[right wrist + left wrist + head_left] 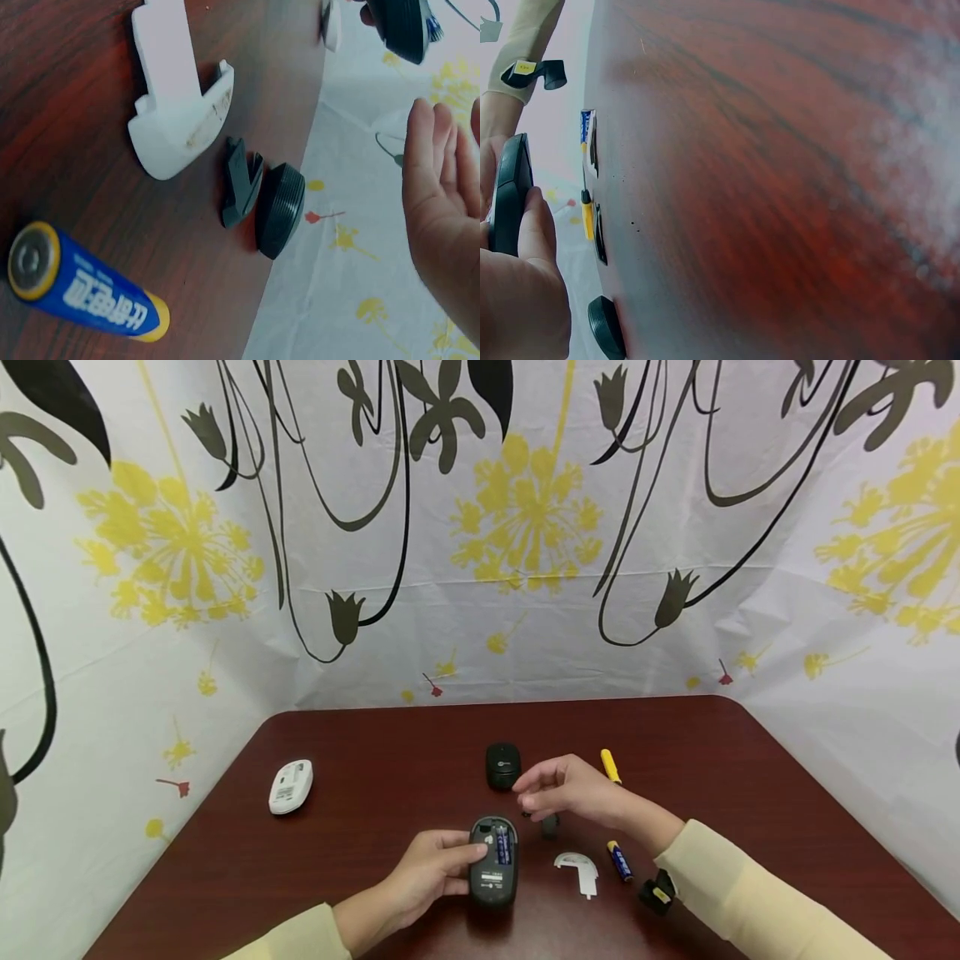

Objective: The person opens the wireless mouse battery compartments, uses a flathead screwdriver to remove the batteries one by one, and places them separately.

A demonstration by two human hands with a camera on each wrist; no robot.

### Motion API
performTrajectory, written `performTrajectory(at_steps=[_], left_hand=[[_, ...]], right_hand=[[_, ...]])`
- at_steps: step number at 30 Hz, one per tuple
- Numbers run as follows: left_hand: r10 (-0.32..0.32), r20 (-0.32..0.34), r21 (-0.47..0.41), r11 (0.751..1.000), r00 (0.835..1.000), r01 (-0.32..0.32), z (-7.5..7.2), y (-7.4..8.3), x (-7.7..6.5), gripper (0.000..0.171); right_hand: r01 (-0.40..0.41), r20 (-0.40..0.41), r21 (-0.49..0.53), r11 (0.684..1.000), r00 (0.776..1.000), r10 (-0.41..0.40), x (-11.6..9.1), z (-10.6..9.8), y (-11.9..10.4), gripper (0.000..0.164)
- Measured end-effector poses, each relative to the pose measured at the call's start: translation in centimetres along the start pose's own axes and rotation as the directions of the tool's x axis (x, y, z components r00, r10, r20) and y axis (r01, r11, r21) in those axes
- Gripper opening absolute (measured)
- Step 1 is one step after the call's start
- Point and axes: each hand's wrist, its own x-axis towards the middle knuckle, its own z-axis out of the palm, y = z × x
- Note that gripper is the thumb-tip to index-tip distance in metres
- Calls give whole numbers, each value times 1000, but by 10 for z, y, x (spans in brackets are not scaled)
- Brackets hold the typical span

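Observation:
My left hand (431, 872) grips a dark computer mouse (492, 883), underside up, with the thumb across its edge. Its battery compartment is uncovered, and blue batteries (503, 845) lie inside. In the left wrist view this mouse (511, 187) is raised off the table. My right hand (573, 792) hovers to the right of it, fingers extended and holding nothing in the right wrist view. Below that hand lies a dark battery cover (238, 184), partly hidden in the head view. A white battery cover (581, 870) and a loose blue-and-yellow battery (620, 862) lie nearer me.
Another black mouse (503, 767) sits behind the held one. A yellow-handled tool (611, 767) lies beyond my right forearm, partly covered by it. At the left of the brown table (375, 760) rests a white mouse (291, 787). Patterned cloth (525, 643) hangs behind the table.

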Motion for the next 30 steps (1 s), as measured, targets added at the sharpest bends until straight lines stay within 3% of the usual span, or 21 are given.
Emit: performTrajectory(at_steps=[5,9,20,30], left_hand=[[-12,-3,8,1000,1000,12,0,-1,0,40],[-12,6,10,1000,1000,12,-1,-1,0,41],[-19,23,2,1000,1000,19,0,-2,-1,39],[-11,29,29,1000,1000,10,-2,-5,-2,36]], right_hand=[[73,108,-57,996,992,-66,1,8,-1,31],[91,168,-101,991,983,-73,3,12,0,26],[130,244,-187,974,966,-82,9,20,0,22],[225,310,-278,934,941,-134,12,22,1,20]])
